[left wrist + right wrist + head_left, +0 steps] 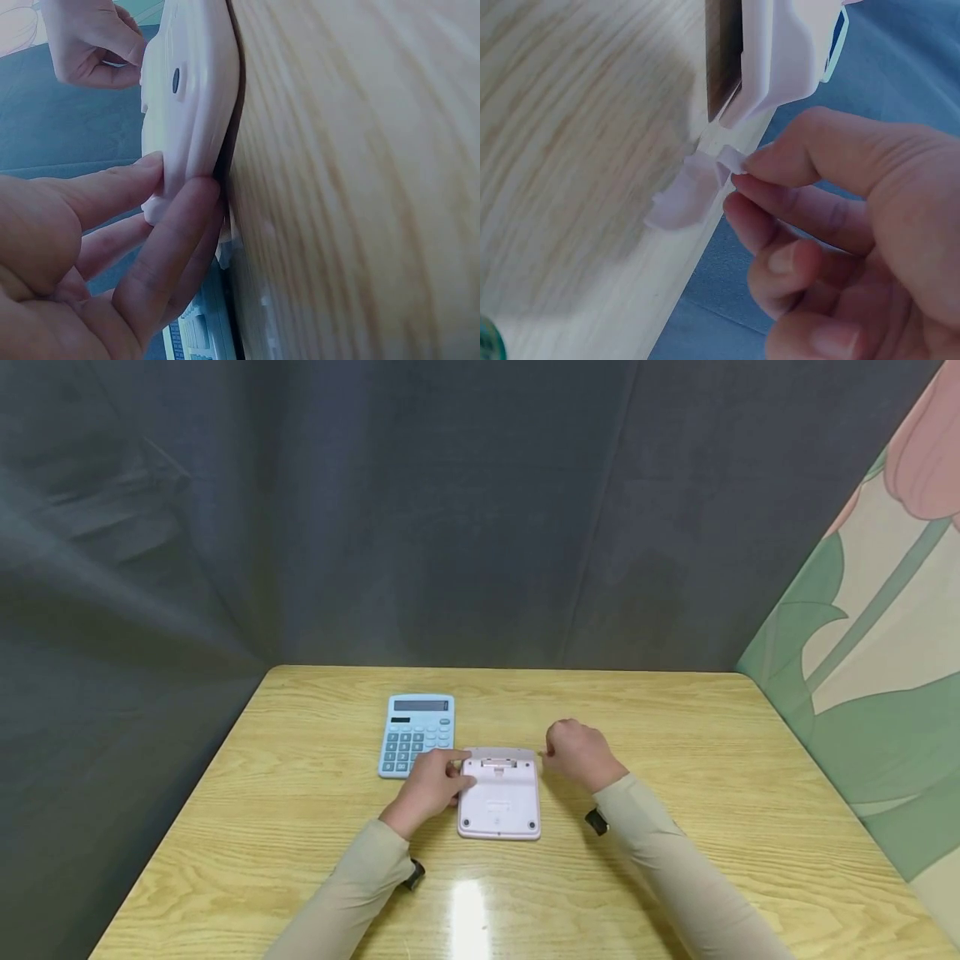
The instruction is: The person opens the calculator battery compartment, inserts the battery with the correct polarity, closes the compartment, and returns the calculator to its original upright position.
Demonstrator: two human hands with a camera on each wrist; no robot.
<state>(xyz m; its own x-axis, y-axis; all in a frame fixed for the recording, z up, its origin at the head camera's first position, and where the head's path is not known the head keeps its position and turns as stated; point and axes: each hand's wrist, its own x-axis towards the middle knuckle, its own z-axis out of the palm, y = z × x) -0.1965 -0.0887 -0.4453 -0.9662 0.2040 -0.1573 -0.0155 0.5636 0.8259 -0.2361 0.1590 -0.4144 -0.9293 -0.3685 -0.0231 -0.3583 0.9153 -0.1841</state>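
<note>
A pale pink calculator [499, 806] lies face down on the table, its back showing an uncovered battery compartment [498, 764] near the far edge. My left hand [431, 783] grips its left side, thumb on the back and fingers against the side, as the left wrist view shows up close. Just off the calculator's far right corner is my right hand [581, 752]. Between thumb and index finger it pinches the tab of a small pale pink plastic battery cover [686, 195]. That cover hangs close over the wood, apart from the calculator in the right wrist view.
A light blue calculator [420, 721] lies face up behind my left hand, partly covered by it. The wooden table [675, 718] ends at a dark curtain [450, 527] at the back. A floral panel [885, 693] borders the right side.
</note>
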